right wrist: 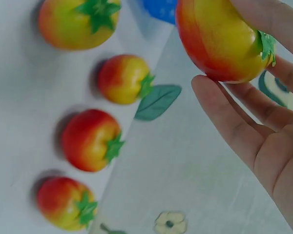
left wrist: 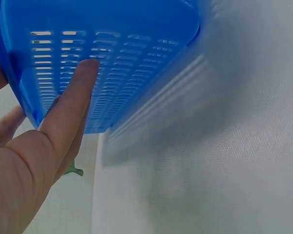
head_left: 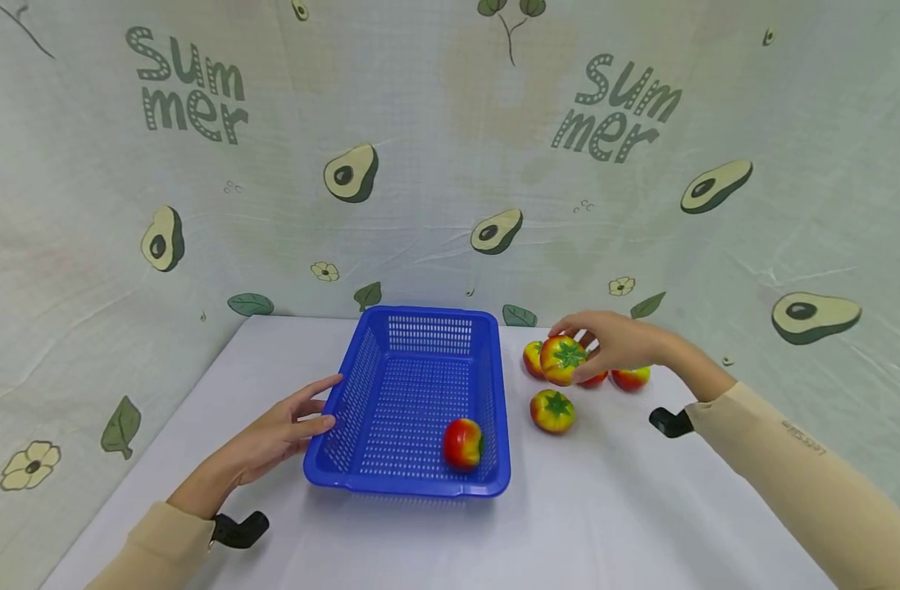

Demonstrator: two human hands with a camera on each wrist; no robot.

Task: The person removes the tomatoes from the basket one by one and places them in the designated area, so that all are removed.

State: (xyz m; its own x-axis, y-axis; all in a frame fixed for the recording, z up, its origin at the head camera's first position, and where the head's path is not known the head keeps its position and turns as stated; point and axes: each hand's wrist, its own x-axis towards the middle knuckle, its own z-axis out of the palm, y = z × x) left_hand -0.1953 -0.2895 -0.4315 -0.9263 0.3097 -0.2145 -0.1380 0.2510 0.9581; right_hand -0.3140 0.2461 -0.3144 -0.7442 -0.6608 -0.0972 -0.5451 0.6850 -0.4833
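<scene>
My right hand [head_left: 615, 342] holds a red-and-yellow tomato [head_left: 562, 359] with a green leafy top, raised over the table's right side. In the right wrist view the tomato [right wrist: 224, 39] sits between thumb and fingers. At the left side of a blue plastic basket [head_left: 413, 393], my left hand [head_left: 284, 426] touches the rim with fairly straight fingers. Its thumb [left wrist: 73, 92] lies against the slotted outer wall in the left wrist view. Inside the basket, near its front right corner, lies another tomato [head_left: 462, 445].
Several more tomatoes stand right of the basket, one nearer the front [head_left: 552, 411] and one at the far right [head_left: 630, 378]. The white table [head_left: 568, 508] ends at a hanging cloth [head_left: 420, 106] printed with avocados and lettering.
</scene>
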